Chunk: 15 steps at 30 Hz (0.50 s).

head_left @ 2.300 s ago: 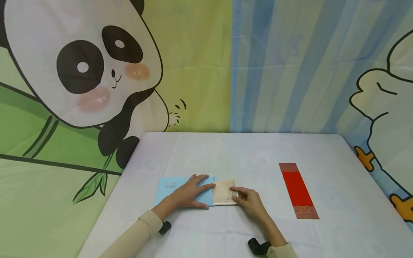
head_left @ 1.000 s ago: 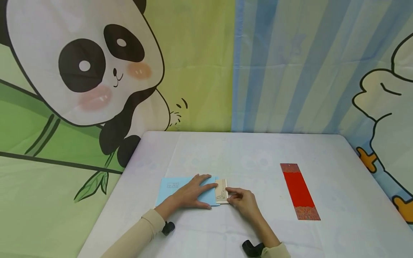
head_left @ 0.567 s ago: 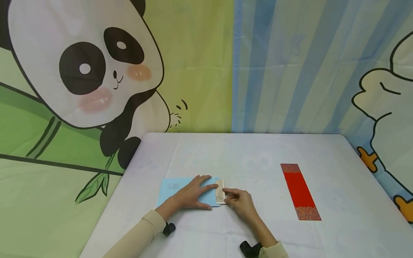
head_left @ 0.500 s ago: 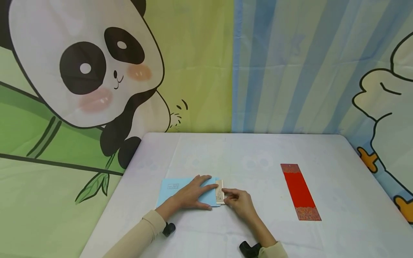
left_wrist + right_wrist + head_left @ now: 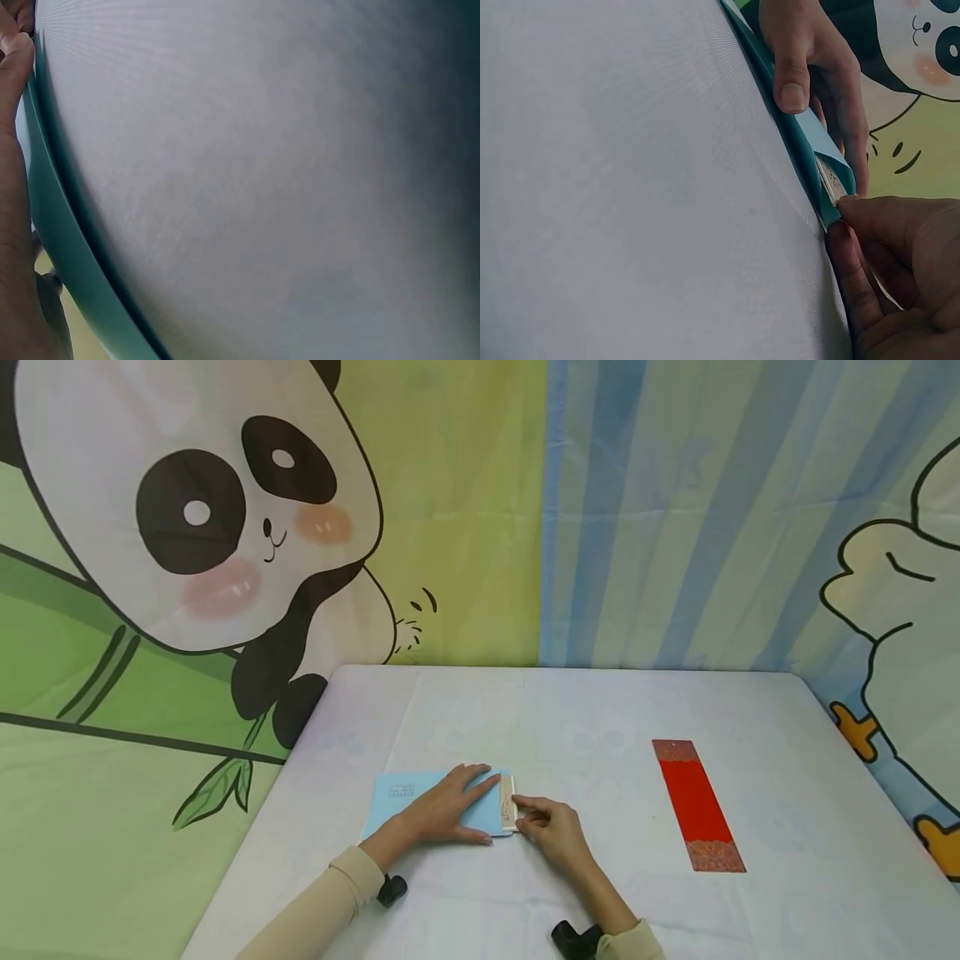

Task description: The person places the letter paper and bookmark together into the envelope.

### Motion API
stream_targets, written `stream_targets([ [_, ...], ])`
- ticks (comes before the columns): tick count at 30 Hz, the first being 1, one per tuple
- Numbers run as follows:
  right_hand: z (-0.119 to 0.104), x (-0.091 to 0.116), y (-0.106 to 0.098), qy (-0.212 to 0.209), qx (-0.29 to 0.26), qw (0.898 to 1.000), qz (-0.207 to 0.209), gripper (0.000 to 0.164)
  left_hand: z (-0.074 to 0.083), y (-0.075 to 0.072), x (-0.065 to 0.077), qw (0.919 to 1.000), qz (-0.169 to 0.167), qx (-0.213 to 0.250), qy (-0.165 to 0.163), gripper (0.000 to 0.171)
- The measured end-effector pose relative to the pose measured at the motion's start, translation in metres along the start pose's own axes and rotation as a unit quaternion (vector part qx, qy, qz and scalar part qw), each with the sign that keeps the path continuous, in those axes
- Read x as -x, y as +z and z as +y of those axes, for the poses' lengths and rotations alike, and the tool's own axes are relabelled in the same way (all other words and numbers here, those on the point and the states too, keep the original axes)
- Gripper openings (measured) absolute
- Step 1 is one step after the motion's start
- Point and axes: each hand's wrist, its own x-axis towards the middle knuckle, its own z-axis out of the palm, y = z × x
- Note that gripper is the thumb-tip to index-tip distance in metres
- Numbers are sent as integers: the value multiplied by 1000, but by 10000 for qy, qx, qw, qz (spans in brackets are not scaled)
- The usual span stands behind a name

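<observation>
A light blue envelope (image 5: 386,814) with a small printed box lies flat on the white table. Across its top my left hand (image 5: 447,810) rests with fingers spread, close to the mouth at the right end. A narrow strip of cream letter paper (image 5: 509,817) with a dark ornament sticks out of that mouth; the rest is hidden inside. My right hand (image 5: 557,833) pinches the paper's outer edge between thumb and finger. In the right wrist view the envelope's mouth gapes around the layered paper (image 5: 829,180), and the right thumb (image 5: 870,214) sits right at the opening.
A long red strip (image 5: 693,802) with patterned ends lies to the right on the white table (image 5: 585,718). Black wrist cameras (image 5: 392,891) are worn on both forearms. Behind the table hangs a cartoon panda cloth (image 5: 465,527).
My right hand has moved left and pushed the cream letter paper deeper into the envelope, so only a narrow strip shows. The left hand has stayed on the envelope.
</observation>
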Motion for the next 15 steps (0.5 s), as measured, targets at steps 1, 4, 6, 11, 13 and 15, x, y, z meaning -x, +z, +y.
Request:
stream_targets([
  [1,-1,0,0,-10,7,10000,7,35,-1,0,0,10000,9,-43,-3,97],
  [4,-2,1,2,-78,135,9999,26,36,-2,1,1,9999,37,-144,15,97],
  [6,-3,1,3,-136,258,9996,52,36,-2,2,1,9998,56,-193,29,96],
  [11,-1,2,6,-277,516,9982,140,35,-2,2,2,9995,81,-314,7,96],
  [13,-1,2,7,-337,598,9975,143,35,-2,2,2,9994,125,-336,10,96],
  [15,-1,1,9,-413,691,9967,121,36,-2,2,2,9993,178,-338,27,96],
])
